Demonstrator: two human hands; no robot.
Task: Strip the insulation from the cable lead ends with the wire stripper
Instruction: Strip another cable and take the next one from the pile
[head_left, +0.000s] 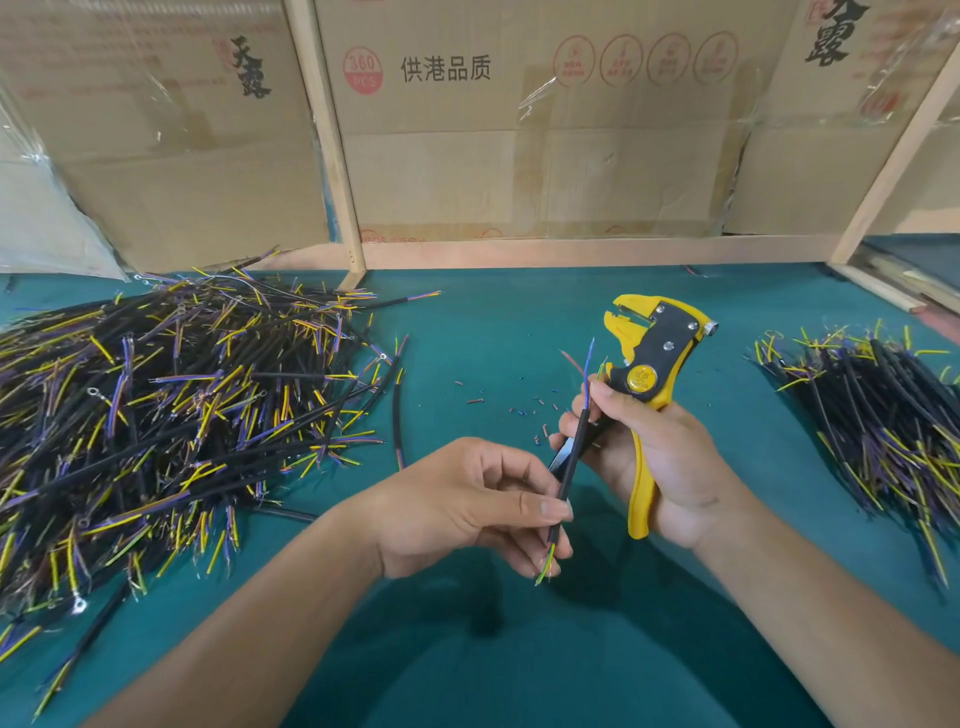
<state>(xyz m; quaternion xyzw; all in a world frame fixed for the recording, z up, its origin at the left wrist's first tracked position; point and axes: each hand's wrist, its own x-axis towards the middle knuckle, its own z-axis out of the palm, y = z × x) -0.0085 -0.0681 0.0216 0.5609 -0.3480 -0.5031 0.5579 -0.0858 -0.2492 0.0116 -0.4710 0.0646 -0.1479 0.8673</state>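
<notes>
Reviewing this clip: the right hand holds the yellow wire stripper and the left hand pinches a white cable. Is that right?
Not quite. In the head view the cable is black, not white. The right hand does hold the yellow wire stripper, and the left hand pinches the cable.

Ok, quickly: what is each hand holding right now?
Left hand: pinches the black cable near its lower end.
Right hand: grips the yellow wire stripper and also steadies the cable's upper part with thumb and fingers.

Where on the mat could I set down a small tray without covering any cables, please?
Bare mat lies between the big cable pile and the smaller pile, ahead of the wire stripper. Insulation scraps litter its middle. Both side edges are crowded.
</notes>
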